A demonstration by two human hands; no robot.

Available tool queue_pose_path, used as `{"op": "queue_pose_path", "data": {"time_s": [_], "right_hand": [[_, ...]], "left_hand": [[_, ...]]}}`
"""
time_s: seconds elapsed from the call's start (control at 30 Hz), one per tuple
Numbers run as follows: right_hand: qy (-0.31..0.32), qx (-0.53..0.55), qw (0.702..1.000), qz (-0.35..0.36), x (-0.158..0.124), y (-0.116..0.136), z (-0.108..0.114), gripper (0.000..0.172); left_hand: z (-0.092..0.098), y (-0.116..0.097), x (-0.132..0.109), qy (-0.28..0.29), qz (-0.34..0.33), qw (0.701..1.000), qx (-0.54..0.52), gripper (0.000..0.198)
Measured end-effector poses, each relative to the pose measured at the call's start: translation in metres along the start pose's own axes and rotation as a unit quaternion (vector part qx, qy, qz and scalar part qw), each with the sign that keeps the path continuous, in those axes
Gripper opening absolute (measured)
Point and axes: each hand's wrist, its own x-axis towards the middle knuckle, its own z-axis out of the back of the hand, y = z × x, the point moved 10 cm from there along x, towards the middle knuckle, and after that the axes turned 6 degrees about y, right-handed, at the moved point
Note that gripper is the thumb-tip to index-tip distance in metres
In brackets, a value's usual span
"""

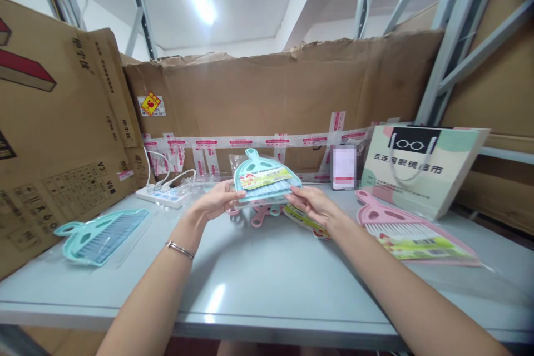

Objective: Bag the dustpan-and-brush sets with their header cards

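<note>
Between my hands, above the table, is a turquoise dustpan and brush set (267,178) in clear plastic with a green and yellow label across it. My left hand (219,200) pinches its lower left corner. At the lower right corner, my right hand (315,206) grips it too. Behind and below it lie pink handles (262,214) and a green label card (306,219), partly hidden by the set and my right hand. Another turquoise set (106,236) lies in plastic at the left. A pink set (411,228) with a label lies at the right.
A white power strip (161,196) with cables sits at the back left. A paper bag (421,169) and an upright phone (344,167) stand at the back right. Cardboard (267,94) walls the table (250,283) behind, and a big carton (62,139) stands at left.
</note>
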Motion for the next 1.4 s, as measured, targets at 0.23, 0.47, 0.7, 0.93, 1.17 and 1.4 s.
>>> {"op": "queue_pose_path", "data": {"time_s": [0.23, 0.47, 0.7, 0.93, 1.17, 1.4], "right_hand": [[-0.076, 0.0, 0.996, 0.036, 0.002, -0.002, 0.017, 0.016], [-0.085, 0.01, 0.995, 0.06, 0.001, 0.003, 0.019, 0.019], [-0.029, -0.042, 0.997, 0.059, -0.005, 0.011, 0.002, 0.016], [0.151, -0.171, 0.958, 0.172, -0.025, 0.027, -0.043, 0.112], [-0.054, -0.252, 0.91, 0.324, -0.031, 0.043, -0.019, 0.07], [-0.049, -0.234, 0.885, 0.399, -0.049, 0.058, -0.026, 0.059]], "left_hand": [[0.015, 0.011, 0.009, -0.182, -0.027, 0.981, 0.063, 0.044], [0.002, -0.011, 0.002, -0.082, -0.073, 0.987, 0.12, 0.075], [-0.004, -0.016, 0.001, -0.151, -0.161, 0.967, 0.128, 0.026], [0.017, -0.028, -0.026, -0.31, -0.274, 0.897, 0.154, 0.021], [-0.006, -0.029, -0.033, -0.281, -0.293, 0.899, 0.165, 0.051], [-0.014, -0.039, -0.037, -0.281, -0.318, 0.866, 0.264, 0.075]]}}
